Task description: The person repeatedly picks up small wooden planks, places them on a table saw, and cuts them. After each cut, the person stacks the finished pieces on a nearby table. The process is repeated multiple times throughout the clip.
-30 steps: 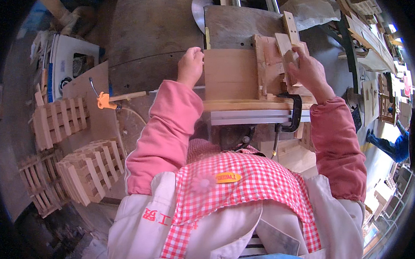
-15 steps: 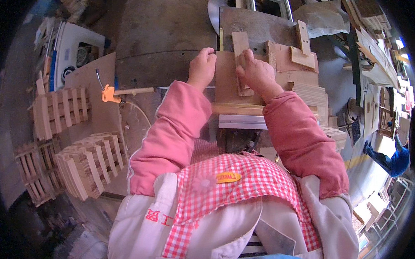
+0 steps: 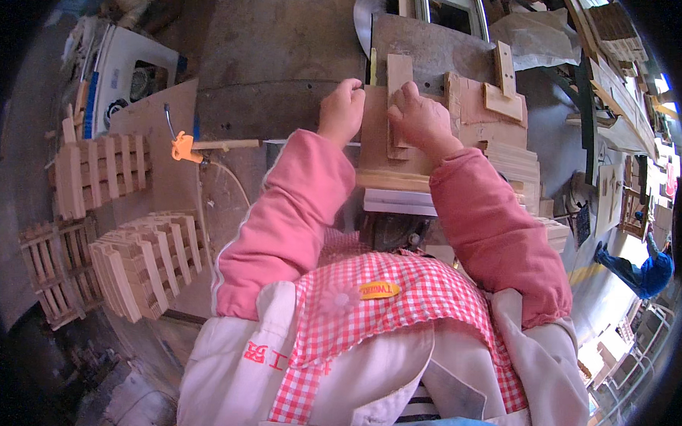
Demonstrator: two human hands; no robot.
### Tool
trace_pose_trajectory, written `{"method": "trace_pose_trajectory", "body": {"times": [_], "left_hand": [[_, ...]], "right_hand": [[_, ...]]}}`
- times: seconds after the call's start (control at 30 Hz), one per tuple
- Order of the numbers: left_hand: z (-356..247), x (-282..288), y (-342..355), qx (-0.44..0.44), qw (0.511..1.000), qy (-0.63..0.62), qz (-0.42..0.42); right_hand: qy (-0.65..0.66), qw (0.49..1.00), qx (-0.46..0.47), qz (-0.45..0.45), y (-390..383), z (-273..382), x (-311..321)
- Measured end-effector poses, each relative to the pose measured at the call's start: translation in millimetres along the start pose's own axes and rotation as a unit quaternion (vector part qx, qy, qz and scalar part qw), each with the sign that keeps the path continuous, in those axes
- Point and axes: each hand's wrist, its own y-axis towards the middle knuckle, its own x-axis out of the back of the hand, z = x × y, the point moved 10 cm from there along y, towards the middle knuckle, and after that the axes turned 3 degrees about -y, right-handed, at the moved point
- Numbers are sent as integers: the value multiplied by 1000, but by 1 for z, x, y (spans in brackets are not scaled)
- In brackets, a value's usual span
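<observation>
Both of my arms, in pink sleeves, reach forward over a flat wooden panel (image 3: 374, 131) on a dark metal worktable (image 3: 279, 60). My left hand (image 3: 342, 112) is closed at the panel's left edge; whatever its fingers hold is hidden. My right hand (image 3: 423, 124) is closed over a narrow wooden strip (image 3: 399, 67) lying lengthwise on the panel, hiding the strip's middle. A thin yellow strip (image 3: 373, 66) stands just beyond my left fingers. Farther ahead, a curved pale metal disc (image 3: 364, 20) shows at the table's edge.
Right of my right hand lie wooden blocks (image 3: 503, 104) and stacked boards (image 3: 511, 166). An orange air gun (image 3: 184, 147) rests at the left, near slatted wood stacks (image 3: 148, 262). A wooden rail (image 3: 391, 180) crosses in front of me. A person in blue (image 3: 649, 270) is far right.
The whole view has shifted slightly to the right. Both hands keep about the same places against the panel and the strip.
</observation>
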Motion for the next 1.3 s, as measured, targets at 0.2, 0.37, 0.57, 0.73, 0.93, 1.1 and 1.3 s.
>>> {"method": "trace_pose_trajectory", "body": {"times": [0.2, 0.37, 0.57, 0.73, 0.93, 1.1, 1.3], "left_hand": [[-5, 2, 2, -20, 1000, -10, -6], [1, 1, -13, 57, 993, -62, 85], [9, -3, -41, 119, 981, -81, 130], [13, -5, -43, 149, 979, -82, 117], [11, -4, -55, 156, 958, -207, 126], [14, 3, -74, 126, 983, -88, 105], [13, 2, -81, 160, 974, -129, 97]], "right_hand": [[-30, 997, 63, 31, -1, -3, -7], [-28, 984, 133, 115, 7, 3, -8], [5, 943, 90, 321, 25, -12, -26], [-8, 923, 126, 364, 28, -11, -26], [-21, 921, 123, 369, 33, -10, -26], [-16, 925, 134, 354, 30, -6, -24], [-3, 924, 182, 335, 26, 6, -18]]}}
